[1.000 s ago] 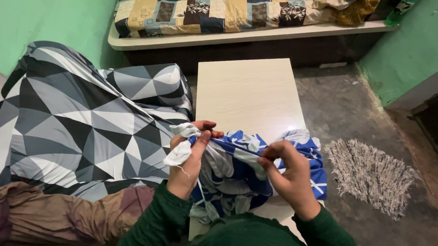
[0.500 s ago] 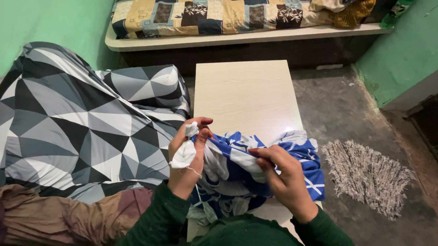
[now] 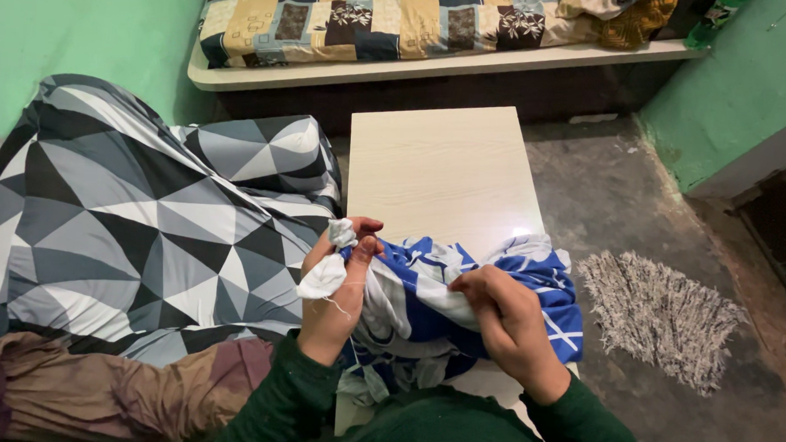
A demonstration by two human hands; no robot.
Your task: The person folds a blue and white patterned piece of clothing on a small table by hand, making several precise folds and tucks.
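Observation:
A bunched blue and white patterned cloth (image 3: 532, 280) lies on the near end of a pale wooden table (image 3: 444, 170). My left hand (image 3: 337, 294) pinches a white corner of the cloth and holds it up at the table's left edge. My right hand (image 3: 512, 328) grips a fold of the same cloth further right, fingers curled into the fabric. Both arms wear dark green sleeves. Part of the cloth hangs off the table's near edge toward me.
A grey, black and white triangle-patterned bedsheet (image 3: 136, 227) covers a mound on the left. A bed with a patchwork blanket (image 3: 402, 18) runs along the back. A shaggy grey mat (image 3: 663, 317) lies on the concrete floor to the right. Green walls (image 3: 743, 86) enclose the room.
My right hand has shifted slightly toward me and gathered more cloth. My left hand keeps its pinch on the white corner, nearly in place.

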